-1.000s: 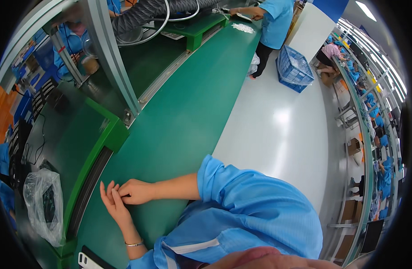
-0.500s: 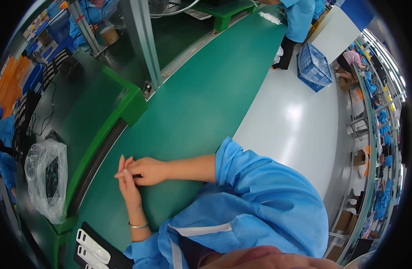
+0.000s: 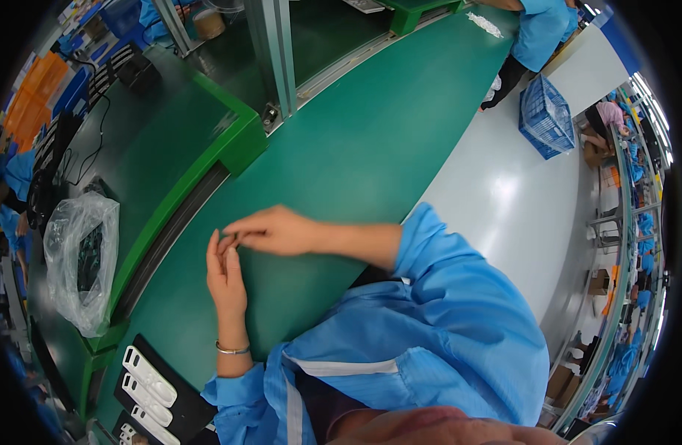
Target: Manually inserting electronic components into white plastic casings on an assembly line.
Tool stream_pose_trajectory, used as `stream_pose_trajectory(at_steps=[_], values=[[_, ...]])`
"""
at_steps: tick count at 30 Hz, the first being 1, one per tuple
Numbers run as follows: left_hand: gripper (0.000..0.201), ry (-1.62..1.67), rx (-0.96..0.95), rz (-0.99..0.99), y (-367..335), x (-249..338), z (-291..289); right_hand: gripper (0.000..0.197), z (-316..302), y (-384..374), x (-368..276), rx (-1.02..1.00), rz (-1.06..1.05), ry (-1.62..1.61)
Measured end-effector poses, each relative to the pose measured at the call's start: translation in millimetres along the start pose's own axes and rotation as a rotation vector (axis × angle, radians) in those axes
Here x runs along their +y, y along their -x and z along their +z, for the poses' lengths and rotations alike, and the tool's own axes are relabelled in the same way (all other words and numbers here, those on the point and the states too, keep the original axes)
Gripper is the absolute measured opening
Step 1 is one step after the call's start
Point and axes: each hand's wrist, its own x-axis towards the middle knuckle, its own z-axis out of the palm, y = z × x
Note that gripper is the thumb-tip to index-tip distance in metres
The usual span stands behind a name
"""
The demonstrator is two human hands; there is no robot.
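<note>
My left hand [image 3: 226, 278], with a bracelet at the wrist, is raised over the green work surface [image 3: 341, 163], its fingers stretched upward. From the right, my right hand [image 3: 275, 230] reaches across so that its fingertips meet or overlap those of the left. The right fingers are loosely extended and a little smeared by motion. Nothing shows in either hand. Nearest to my left forearm, several white slotted plastic parts [image 3: 149, 377] lie in a row on a black mat [image 3: 183, 400].
A green raised rail [image 3: 237, 141] and a metal post [image 3: 270, 59] border the bench on the left. Beyond the rail lies a clear plastic bag [image 3: 59, 259] with dark contents. A blue crate [image 3: 546, 119] stands on the floor near a co-worker [image 3: 542, 37].
My hands have drawn slightly apart, from clasped together to touching near the fingertips. The view has shifted, bringing more of the white parts into sight.
</note>
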Motion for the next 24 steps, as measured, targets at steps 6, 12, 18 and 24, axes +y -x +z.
stream_pose_trajectory(at_steps=[6,12,18,24], values=[[0.040,-0.554,0.015,0.115,9,12,4,0.027,-163,2,44,0.443,0.279,0.278],[0.036,-0.904,-0.194,0.292,-8,11,25,0.020,-331,-19,121,0.662,0.148,0.946],[0.030,-0.963,-0.268,0.216,-13,19,26,0.027,-444,-77,176,0.617,0.212,1.259],[0.028,-1.018,-0.264,0.146,-16,22,29,0.041,-519,-112,228,0.565,0.553,1.412]])
